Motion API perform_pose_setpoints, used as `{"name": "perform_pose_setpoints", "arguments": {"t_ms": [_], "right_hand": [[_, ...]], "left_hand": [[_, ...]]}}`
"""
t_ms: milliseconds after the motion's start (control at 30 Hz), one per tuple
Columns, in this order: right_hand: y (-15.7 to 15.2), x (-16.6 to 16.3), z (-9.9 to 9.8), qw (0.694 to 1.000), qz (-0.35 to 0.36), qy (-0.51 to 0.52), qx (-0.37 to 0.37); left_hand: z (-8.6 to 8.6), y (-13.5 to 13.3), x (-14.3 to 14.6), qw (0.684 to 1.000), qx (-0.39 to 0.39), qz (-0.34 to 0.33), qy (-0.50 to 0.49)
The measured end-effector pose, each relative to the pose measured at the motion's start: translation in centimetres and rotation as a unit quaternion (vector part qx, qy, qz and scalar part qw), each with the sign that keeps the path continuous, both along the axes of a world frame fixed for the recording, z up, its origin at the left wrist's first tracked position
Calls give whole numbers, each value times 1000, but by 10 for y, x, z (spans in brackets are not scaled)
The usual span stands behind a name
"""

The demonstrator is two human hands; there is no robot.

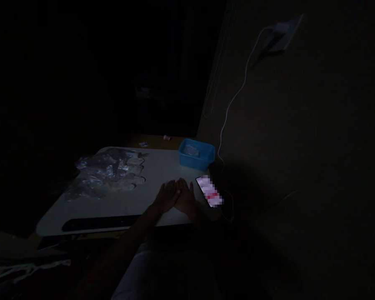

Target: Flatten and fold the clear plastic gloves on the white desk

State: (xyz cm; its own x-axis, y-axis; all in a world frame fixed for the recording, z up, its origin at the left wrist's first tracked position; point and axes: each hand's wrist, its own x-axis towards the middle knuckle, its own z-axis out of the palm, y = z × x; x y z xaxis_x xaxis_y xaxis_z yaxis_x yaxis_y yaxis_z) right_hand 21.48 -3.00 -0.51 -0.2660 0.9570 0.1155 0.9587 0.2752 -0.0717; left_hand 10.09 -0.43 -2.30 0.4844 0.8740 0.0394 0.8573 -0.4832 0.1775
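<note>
Beside the right hand [185, 196], phone [210, 192] writing is blurred.

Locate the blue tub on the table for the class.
In the head view, the blue tub stands at the far right corner of the table, just beyond the lit phone and the right hand and left hand lying flat.
</note>
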Motion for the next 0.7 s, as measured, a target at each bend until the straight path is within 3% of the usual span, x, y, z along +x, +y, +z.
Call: {"name": "perform_pose_setpoints", "arguments": {"t_ms": [100, 400, 533, 700], "right_hand": [[0, -1, 1, 1000, -3, 9, -7], [2, -1, -6, 999, -8, 30, 32], [1, -1, -8, 998, -5, 37, 51], [3, 0, -12, 997, -7, 48, 59]], "left_hand": [[3, 3, -4, 1000, -13, 15, 0], [0, 6, -9, 997, 61, 26, -40], [-1, 13, -12, 995, 78, 62, -25], [-2, 19, -18, 996, 72, 50, -5]]}}
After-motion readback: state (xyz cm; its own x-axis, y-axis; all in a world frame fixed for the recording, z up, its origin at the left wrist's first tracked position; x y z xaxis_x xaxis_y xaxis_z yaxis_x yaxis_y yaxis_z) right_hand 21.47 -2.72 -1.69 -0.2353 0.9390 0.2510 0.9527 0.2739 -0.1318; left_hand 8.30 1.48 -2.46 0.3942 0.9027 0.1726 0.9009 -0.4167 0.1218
